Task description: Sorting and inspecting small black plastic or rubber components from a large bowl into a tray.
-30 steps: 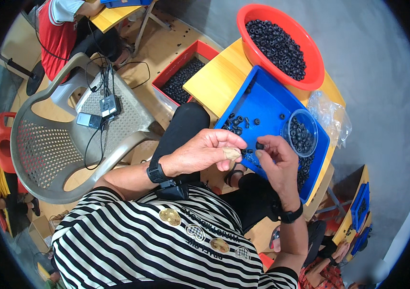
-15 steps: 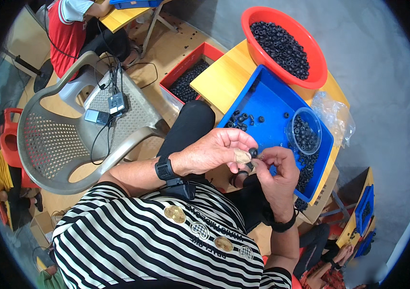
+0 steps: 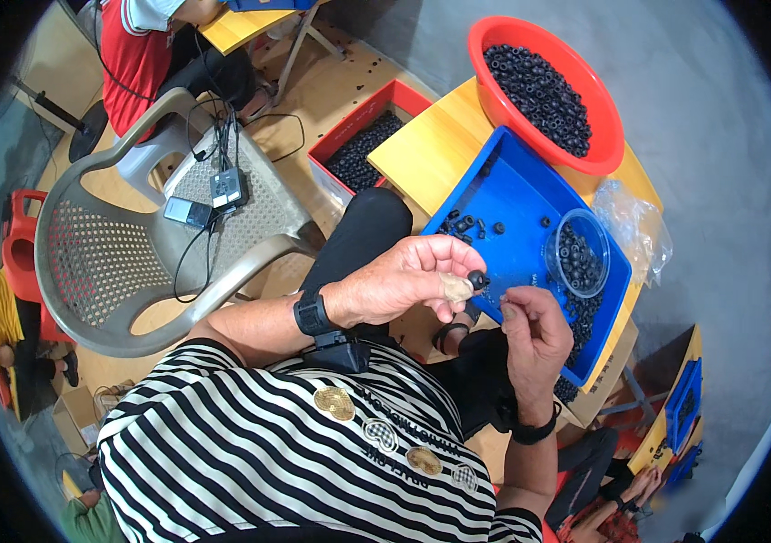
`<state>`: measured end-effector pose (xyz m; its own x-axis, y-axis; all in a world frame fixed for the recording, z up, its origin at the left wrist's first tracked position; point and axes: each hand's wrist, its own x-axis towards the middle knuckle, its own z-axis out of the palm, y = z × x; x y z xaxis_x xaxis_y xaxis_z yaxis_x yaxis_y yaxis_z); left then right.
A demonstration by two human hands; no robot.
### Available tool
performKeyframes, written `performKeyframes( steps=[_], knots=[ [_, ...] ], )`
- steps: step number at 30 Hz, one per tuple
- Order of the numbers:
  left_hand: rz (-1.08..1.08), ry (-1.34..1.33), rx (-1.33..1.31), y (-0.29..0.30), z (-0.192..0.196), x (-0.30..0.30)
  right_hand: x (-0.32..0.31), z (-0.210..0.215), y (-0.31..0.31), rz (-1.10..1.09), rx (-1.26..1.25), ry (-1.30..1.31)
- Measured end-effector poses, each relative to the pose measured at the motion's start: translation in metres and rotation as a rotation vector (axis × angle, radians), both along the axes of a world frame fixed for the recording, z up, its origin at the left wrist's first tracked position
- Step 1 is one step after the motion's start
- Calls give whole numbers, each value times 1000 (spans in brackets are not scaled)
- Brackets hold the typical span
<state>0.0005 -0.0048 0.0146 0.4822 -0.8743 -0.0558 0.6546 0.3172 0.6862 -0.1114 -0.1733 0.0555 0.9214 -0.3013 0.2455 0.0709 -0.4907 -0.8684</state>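
My left hand (image 3: 395, 279) pinches a small round black part (image 3: 477, 280), like a rubber bushing, between thumb and fingers over the near edge of the blue tray (image 3: 517, 213). A beige wrap (image 3: 455, 287) covers that thumb. Just to the right, my right hand (image 3: 537, 339) is apart from the part, its thumb and forefinger pressed together; whatever they hold is too small to tell. Loose black parts (image 3: 467, 223) lie in the tray. A clear round tub (image 3: 606, 257) filled with more of them sits at its right side, with a heap (image 3: 582, 312) beside it.
A red basin (image 3: 610, 127) of black parts stands behind the tray on the yellow table (image 3: 413, 149). A plastic bag (image 3: 643, 226) lies at right. Left are a red box (image 3: 320, 149) of parts and a grey chair (image 3: 114, 262) with devices and cables. Other people sit nearby.
My right hand has drawn away from the left, to the right and slightly down. The black part stays in my left fingers and shows more fully. The whole view has shifted slightly.
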Motion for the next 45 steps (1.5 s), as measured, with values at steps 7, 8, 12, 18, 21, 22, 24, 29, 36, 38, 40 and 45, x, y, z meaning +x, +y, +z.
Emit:
performKeyframes(
  steps=[7, 8, 12, 18, 21, 22, 24, 29, 36, 38, 40, 45],
  knots=[
    [-74, 217, -133, 1, -7, 4, 2, 1, 0, 7, -22, 3],
    [-74, 218, -132, 2, -8, 4, 2, 2, 1, 11, -26, -5],
    [-122, 287, -170, 3, -12, 5, 6, 4, 3, 41, -36, -14],
    [-163, 367, -174, 3, -17, 6, 14, 13, 5, 43, -96, -19],
    [-174, 404, -181, 4, -17, 5, 17, 16, 5, 34, -82, -24],
    [-177, 429, -182, 4, -17, 5, 18, 16, 5, 33, -86, -30],
    [-193, 442, -197, 4, -18, 7, 18, 16, 4, 33, -91, -35],
    [-221, 491, -189, 5, -14, 10, 18, 13, 4, 48, -87, -45],
    [-247, 570, -211, 4, -12, 9, 21, 13, 9, 89, -132, -55],
    [-248, 572, -208, 3, -12, 9, 22, 10, 13, 81, -76, -76],
    [-216, 446, -177, 2, -15, 7, 24, 6, 17, 79, -62, -87],
    [-150, 367, -163, 3, -17, 2, 23, -2, 23, 40, -19, -60]
  ],
)
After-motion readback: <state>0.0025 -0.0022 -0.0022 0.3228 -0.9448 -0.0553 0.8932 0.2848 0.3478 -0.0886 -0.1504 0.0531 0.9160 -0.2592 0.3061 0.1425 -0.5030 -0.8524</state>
